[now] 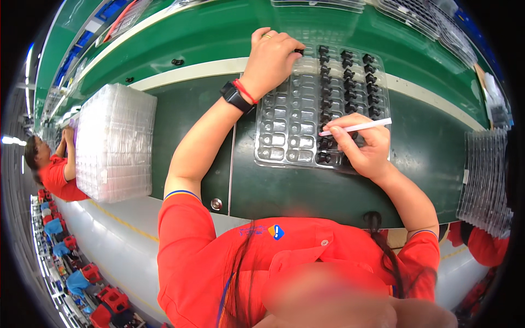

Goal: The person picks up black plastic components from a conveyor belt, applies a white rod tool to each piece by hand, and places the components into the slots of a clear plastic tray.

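Note:
A clear plastic tray (279, 113) with rows of moulded pockets lies on the dark green table in front of me. Small black parts (349, 82) fill columns at its middle and right, while the two left columns show mostly bare pockets. My left hand (273, 57) is at the tray's far left corner, its fingertips closed on a small black part (299, 51). Pinched in my right hand (363, 146) is a white pen-like stick (361, 126), its pinkish tip by a black part in the middle column. My fingers cover some pockets on the right.
A tall stack of clear trays (115, 145) stands left; another stack (484, 183) is at far right. Two loose black parts, one nearer (178, 62) and one farther left (129, 80), lie on the green surface beyond the pale strip (191, 71). A co-worker (57, 169) sits far left.

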Tool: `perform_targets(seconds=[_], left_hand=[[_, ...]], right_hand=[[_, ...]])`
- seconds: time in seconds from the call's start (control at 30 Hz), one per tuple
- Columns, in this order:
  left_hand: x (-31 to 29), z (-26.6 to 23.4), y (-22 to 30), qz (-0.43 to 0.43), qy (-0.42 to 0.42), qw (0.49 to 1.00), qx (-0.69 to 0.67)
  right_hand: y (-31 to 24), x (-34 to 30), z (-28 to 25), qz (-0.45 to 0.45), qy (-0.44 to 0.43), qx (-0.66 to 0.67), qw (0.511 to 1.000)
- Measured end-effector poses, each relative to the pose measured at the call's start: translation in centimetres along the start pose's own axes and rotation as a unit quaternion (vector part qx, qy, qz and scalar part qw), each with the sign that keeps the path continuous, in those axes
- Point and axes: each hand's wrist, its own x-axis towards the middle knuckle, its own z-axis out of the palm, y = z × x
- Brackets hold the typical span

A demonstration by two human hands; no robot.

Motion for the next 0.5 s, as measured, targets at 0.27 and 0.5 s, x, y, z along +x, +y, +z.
perform_targets(seconds=[0.27,0.5], left_hand=[[-0.8,-0.4,-0.1,-0.023,-0.053,0.998,0.040],[-2.0,-3.9,-6.5,-0.073,0.013,0.991,0.112]], right_hand=[[0.0,0.4,0.4,0.002,-0.012,0.009,1.000],[0.0,-0.1,-0.1,0.020,-0.005,-0.001,1.000]])
